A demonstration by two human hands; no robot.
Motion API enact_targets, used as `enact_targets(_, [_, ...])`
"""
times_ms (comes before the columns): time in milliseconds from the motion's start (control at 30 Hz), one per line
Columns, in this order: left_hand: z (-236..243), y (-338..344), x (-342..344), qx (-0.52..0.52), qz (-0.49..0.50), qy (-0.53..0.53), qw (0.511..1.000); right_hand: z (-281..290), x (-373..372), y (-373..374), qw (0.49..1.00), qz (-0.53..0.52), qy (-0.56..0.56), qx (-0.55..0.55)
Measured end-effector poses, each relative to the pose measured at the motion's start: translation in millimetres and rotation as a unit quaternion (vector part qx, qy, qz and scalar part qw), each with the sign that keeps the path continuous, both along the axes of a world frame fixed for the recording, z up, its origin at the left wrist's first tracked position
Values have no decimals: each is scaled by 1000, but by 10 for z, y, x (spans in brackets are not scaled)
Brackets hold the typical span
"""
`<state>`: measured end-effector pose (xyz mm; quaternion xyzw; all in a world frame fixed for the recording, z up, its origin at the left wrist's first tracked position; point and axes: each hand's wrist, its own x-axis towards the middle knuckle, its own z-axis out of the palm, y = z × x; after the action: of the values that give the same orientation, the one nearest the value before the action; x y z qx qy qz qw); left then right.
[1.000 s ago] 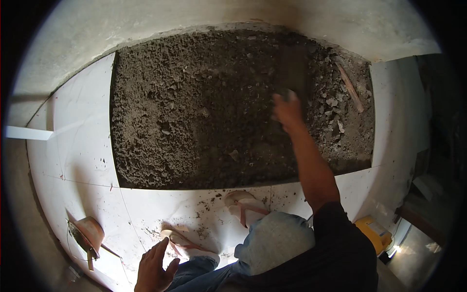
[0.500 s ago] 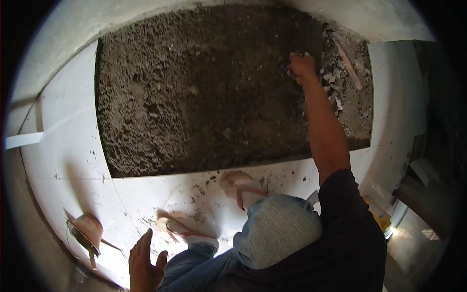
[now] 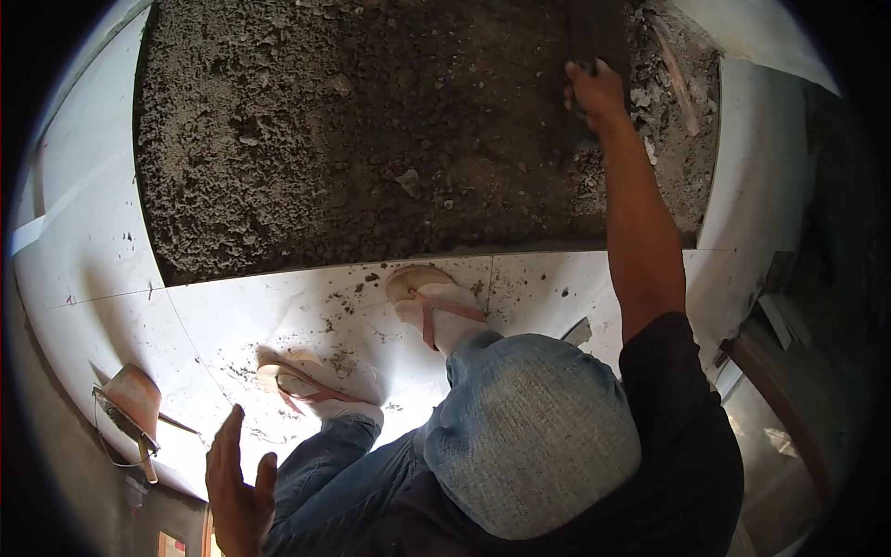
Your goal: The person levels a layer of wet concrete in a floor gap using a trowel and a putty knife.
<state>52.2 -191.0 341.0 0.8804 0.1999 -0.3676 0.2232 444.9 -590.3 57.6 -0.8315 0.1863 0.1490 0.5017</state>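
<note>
A bed of damp grey-brown mortar (image 3: 371,139) fills a rectangular gap between pale floor tiles. My right hand (image 3: 596,93) is stretched far out over its right part, fingers closed around a long dark board (image 3: 599,32). The board is blurred against the mortar, so its ends are hard to make out. Rough on the left, the mortar looks darker and flatter towards the board. My left hand (image 3: 239,483) hangs in the air at the lower left, fingers stretched and thumb apart, holding nothing.
Broken crumbs and a wooden stick (image 3: 677,79) lie at the bed's right end. On the tiles (image 3: 83,339) at lower left, a reddish bucket (image 3: 133,401) lies tipped over with a handled tool at its mouth. My sandalled feet (image 3: 436,306) stand by the bed's near edge among scattered mortar crumbs.
The view has tilted, so the bed sits higher in the picture. My right hand stays closed on the board over the bed's right part; my left hand remains spread.
</note>
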Motion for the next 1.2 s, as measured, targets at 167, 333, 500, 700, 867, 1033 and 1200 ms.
enact_targets(167, [-52,-70,-97,-33,19,51,998,380,-896,391,998,-35,44,-29])
enact_targets(333, [-186,-51,114,-44,-11,13,999,100,-1787,855,993,50,108,6])
enact_targets(500, [-184,-14,214,-25,-29,2,999,-82,-1700,100,990,-38,64,-120])
enact_targets(700, [-98,-139,256,-26,-84,24,996,-70,-1075,204,984,51,-102,-135])
enact_targets(867, [-222,-17,312,-13,-44,19,999,-299,251,620,998,18,-27,-62])
enact_targets(1033, [-50,57,61,4,4,-6,1000,108,464,-301,998,-43,25,37])
enact_targets(1200, [56,-20,-93,2,31,35,999,143,416,-30,989,-138,-53,4])
